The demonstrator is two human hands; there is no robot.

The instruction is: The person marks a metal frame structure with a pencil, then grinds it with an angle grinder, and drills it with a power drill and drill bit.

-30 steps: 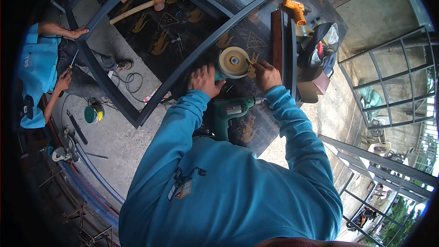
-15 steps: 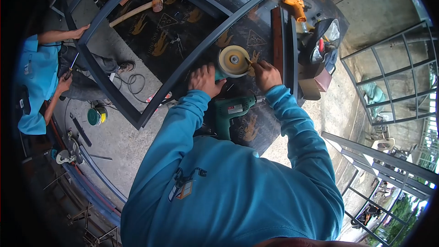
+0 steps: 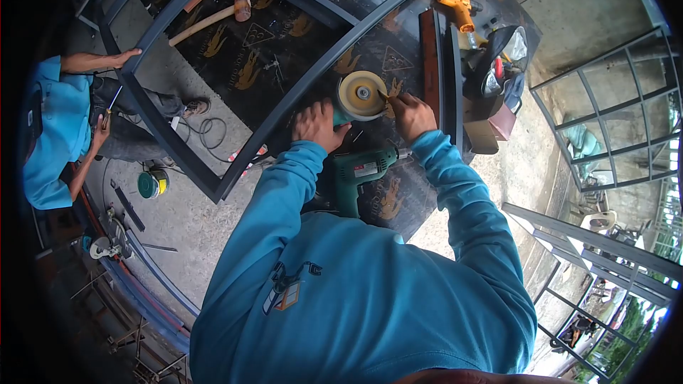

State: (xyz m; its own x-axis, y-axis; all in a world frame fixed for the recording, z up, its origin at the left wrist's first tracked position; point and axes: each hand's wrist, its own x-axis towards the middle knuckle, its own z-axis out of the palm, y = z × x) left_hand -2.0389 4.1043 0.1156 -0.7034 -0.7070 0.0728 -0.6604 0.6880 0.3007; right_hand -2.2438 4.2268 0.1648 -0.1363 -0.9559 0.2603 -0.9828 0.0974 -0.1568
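1. Left hand [image 3: 314, 125]: palm down, fingers wrapped over the angle grinder [image 3: 340, 115], lying disc-up in from the worktable's [image 3: 420, 199] near edge, beyond the green power drill [image 3: 359, 173].
2. Right hand [image 3: 415, 116]: knuckles up, pinching a slim piece [image 3: 385, 95] at the disc's [image 3: 363, 104] right rim.
3. Both forearms angle forward and inward.

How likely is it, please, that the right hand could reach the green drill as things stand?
Probably yes: the green drill lies close by, with nothing visible between it and the right hand. That hand is occupied, though, pinching a small thin piece at the disc.
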